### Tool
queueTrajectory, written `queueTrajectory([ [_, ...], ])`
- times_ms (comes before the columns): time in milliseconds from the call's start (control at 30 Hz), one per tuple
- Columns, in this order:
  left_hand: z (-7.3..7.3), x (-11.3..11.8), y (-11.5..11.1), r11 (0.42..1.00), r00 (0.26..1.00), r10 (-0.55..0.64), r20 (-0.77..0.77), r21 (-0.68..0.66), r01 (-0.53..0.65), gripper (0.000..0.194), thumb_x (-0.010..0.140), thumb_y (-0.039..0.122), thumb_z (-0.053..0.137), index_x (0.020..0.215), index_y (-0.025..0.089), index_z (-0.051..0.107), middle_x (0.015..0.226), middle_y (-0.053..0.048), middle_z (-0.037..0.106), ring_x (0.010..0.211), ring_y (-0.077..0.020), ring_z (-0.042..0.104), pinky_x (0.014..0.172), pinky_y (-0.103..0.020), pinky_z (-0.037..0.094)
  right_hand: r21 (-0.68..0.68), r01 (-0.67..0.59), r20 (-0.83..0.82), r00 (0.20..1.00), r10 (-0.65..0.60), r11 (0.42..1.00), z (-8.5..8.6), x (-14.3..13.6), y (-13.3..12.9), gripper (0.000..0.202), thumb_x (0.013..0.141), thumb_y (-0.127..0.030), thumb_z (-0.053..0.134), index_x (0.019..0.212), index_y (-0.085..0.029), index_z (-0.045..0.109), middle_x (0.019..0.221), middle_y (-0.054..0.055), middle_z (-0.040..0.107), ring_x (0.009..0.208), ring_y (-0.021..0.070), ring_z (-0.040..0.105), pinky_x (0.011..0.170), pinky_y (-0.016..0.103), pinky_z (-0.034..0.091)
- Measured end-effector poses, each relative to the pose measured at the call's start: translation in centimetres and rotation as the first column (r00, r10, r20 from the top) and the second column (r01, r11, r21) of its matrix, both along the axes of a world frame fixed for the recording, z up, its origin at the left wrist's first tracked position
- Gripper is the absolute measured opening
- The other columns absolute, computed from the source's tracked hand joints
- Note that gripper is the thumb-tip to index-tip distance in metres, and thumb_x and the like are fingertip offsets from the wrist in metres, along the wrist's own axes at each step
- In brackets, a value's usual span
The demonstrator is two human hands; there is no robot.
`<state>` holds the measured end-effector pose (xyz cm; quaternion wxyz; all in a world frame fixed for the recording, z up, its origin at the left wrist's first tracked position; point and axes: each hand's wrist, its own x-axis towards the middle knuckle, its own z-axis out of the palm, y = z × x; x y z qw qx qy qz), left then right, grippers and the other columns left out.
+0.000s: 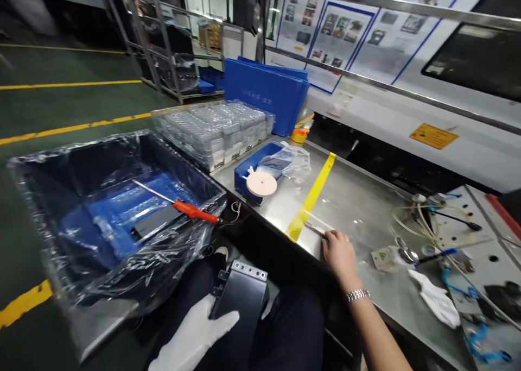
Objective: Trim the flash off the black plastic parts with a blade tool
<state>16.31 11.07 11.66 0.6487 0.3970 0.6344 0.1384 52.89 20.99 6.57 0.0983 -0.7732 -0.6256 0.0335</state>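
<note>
My left hand (pixel 195 333), in a white glove, grips a dark grey metal block (pixel 240 297) with a silver top edge, held over my lap. My right hand (pixel 338 252) is bare, with a metal watch on the wrist. It rests on the steel bench (pixel 358 208), fingertips on a thin metal tool (pixel 315 230) lying beside a yellow tape strip (pixel 311 197). Whether the fingers pinch the tool or only touch it I cannot tell.
A plastic-lined blue bin (pixel 118 213) at my left holds a red-handled screwdriver (pixel 191 210). Stacked clear trays (pixel 215 129), a small blue tray (pixel 260 170) with a white disc, blue folded boards (pixel 264 91), cables (pixel 431 219) and a white cloth (pixel 437 300) crowd the bench.
</note>
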Motion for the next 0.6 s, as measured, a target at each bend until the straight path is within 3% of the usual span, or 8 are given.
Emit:
queueTrajectory([
  [67,0.5,-0.2,-0.4,0.997,0.997,0.064,0.038,0.033,-0.065,0.059,0.081,0.052,0.067,0.13,0.021,0.055,0.138,-0.013,0.06,0.131,-0.0376,0.052,0.115,-0.055,0.033,0.014,0.008,0.018,1.0,-0.008,1.0,-0.8,0.9,0.4,0.033,0.093,-0.015,0.043,0.111,-0.009,0.07,0.111,0.022,0.065,0.11,0.0357,0.054,0.094,0.047,0.039],
  [167,0.0,-0.6,-0.9,0.994,0.993,0.104,0.064,0.026,-0.106,0.063,0.077,0.056,0.072,0.128,0.022,0.058,0.137,-0.013,0.062,0.134,-0.0396,0.049,0.116,-0.053,0.033,0.035,0.037,-0.018,0.999,-0.037,0.999,-1.2,1.9,-0.2,0.029,0.088,-0.016,0.045,0.099,-0.012,0.071,0.099,0.019,0.065,0.102,0.0336,0.056,0.09,0.046,0.04],
  [300,-0.2,-0.9,-0.6,0.991,0.98,0.119,0.158,0.037,-0.126,0.064,0.08,0.055,0.071,0.132,0.022,0.056,0.14,-0.013,0.059,0.135,-0.036,0.05,0.114,-0.048,0.039,0.082,0.127,-0.201,0.974,-0.108,0.989,-0.7,2.5,-2.6,0.029,0.083,-0.029,0.046,0.097,-0.012,0.065,0.093,0.015,0.063,0.089,0.0291,0.059,0.082,0.042,0.045],
  [400,0.4,-0.6,0.2,0.992,0.941,0.096,0.324,0.04,-0.116,0.061,0.085,0.047,0.069,0.137,0.019,0.051,0.139,-0.011,0.061,0.129,-0.032,0.056,0.11,-0.045,0.046,0.075,0.144,-0.382,0.918,-0.105,0.987,0.0,1.7,-5.7,0.037,0.086,-0.042,0.043,0.101,-0.014,0.061,0.08,0.008,0.063,0.075,0.0238,0.061,0.073,0.037,0.049],
  [500,0.2,0.0,0.7,0.967,0.863,0.254,0.438,-0.118,-0.225,0.06,0.085,0.052,0.066,0.132,0.016,0.058,0.134,-0.012,0.065,0.128,-0.0345,0.056,0.108,-0.046,0.049,0.024,0.162,-0.618,0.778,-0.112,0.987,0.8,-0.3,-9.4,0.048,0.092,-0.056,0.041,0.112,-0.015,0.057,0.075,0.002,0.06,0.059,0.0172,0.055,0.054,0.029,0.044],
  [600,-1.6,0.2,0.3,0.918,0.848,0.393,0.356,-0.105,-0.382,0.061,0.081,0.065,0.06,0.117,0.017,0.069,0.145,-0.009,0.057,0.143,-0.0323,0.039,0.123,-0.041,0.032,-0.061,0.197,-0.851,0.503,-0.154,0.979,1.2,-2.9,-12.3,0.053,0.089,-0.065,0.053,0.112,-0.018,0.058,0.08,0.001,0.058,0.054,0.0116,0.047,0.048,0.025,0.036],
])
